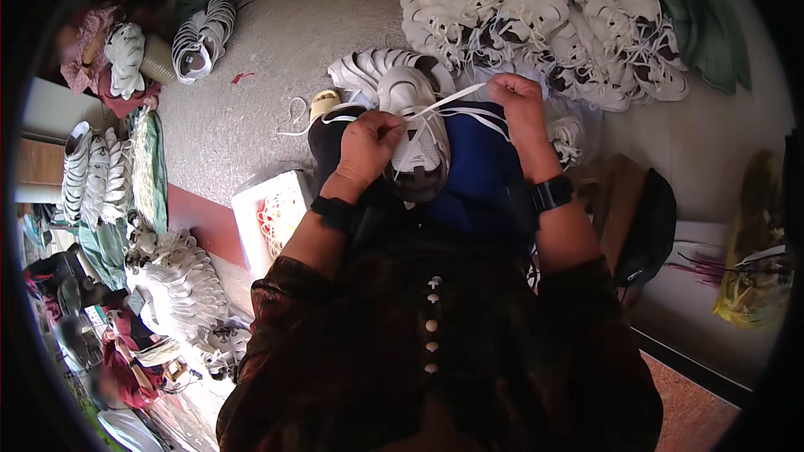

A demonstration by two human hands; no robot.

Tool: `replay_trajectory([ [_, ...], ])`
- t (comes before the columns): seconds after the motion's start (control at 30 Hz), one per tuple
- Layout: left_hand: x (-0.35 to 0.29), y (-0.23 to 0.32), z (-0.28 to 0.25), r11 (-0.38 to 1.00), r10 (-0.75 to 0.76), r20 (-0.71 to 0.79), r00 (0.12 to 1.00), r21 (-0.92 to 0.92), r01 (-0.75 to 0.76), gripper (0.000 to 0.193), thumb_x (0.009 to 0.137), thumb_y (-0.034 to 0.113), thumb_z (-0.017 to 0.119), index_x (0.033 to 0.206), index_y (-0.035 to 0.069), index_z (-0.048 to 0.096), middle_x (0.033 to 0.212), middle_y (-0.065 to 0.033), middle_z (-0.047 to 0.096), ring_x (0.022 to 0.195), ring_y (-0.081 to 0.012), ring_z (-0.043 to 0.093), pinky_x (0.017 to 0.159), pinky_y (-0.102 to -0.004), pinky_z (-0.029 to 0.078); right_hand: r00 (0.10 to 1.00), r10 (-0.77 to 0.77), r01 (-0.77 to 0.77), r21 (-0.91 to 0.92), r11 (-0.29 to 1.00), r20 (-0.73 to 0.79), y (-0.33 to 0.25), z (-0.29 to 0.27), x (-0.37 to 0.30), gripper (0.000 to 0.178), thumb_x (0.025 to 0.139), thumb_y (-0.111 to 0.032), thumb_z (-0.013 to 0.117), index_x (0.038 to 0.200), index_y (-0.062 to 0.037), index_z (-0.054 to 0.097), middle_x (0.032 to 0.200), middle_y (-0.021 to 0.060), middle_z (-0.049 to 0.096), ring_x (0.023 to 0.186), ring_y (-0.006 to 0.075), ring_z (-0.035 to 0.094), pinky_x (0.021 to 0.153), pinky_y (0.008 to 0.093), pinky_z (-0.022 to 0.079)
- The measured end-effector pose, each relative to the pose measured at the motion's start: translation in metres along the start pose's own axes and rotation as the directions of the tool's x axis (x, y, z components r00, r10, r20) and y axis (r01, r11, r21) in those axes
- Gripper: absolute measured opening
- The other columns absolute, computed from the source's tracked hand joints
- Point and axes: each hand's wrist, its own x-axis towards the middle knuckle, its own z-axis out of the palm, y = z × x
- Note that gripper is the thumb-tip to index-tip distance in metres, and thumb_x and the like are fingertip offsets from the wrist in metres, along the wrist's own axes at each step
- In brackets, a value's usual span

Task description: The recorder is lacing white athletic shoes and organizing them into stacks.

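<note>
A white sneaker upper [414, 155] with a dark collar lies across my lap, its dark heel end toward me. A white shoelace [452, 100] runs taut from its lacing up to the right. My right hand [517, 109] is closed, pinching the lace's far end above my blue-clad knee. Beside the upper's left edge, my left hand [368, 146] is closed, thumb and fingers pinching at the lace near the eyelets; its grip is partly hidden. Just beyond, a nested row of white uppers [360, 69] rests on the floor.
Large piles of white uppers [536, 21] lie at the far right. A white box [248, 222] of laces stands to my left. More stacked uppers [180, 285] and people [134, 360] are farther left. A wooden piece [615, 197] and dark bag [649, 230] stand right.
</note>
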Motion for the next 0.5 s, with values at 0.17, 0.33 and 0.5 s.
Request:
replay_trajectory([
  [0.17,0.007,0.027,0.02,0.75,0.325,0.147,0.934,0.562,-0.349,0.01,0.069,0.015,0.06,0.072,0.006,0.06,0.072,-0.0099,0.059,0.07,-0.0274,0.06,0.064,-0.0359,0.049,0.967,-0.012,-0.187,0.743,0.643,0.253,-0.009,0.035,-0.022,0.01,0.086,-0.007,0.053,0.078,-0.0008,0.055,0.075,0.0108,0.059,0.065,0.0189,0.057,0.063,0.0283,0.047],
  [0.33,0.015,0.031,0.011,0.592,0.3,0.25,0.921,0.708,-0.385,0.006,0.065,0.008,0.055,0.07,0.007,0.059,0.074,-0.012,0.06,0.071,-0.0277,0.061,0.062,-0.0362,0.05,0.989,0.038,-0.131,0.733,0.668,0.142,-0.005,0.021,-0.02,0.016,0.085,-0.008,0.053,0.071,-0.0014,0.051,0.063,0.0056,0.05,0.057,0.0203,0.054,0.056,0.0299,0.045],
  [0.5,-0.033,-0.029,-0.135,0.443,0.034,0.057,0.998,0.894,-0.066,0.004,0.067,0.003,0.055,0.07,0.005,0.057,0.074,-0.0146,0.058,0.071,-0.0314,0.059,0.063,-0.0387,0.049,0.824,0.22,0.115,0.535,0.837,-0.522,-0.024,-0.134,-0.029,0.018,0.08,-0.007,0.054,0.066,-0.0105,0.042,0.059,-0.0017,0.037,0.05,0.0097,0.04,0.046,0.023,0.031],
])
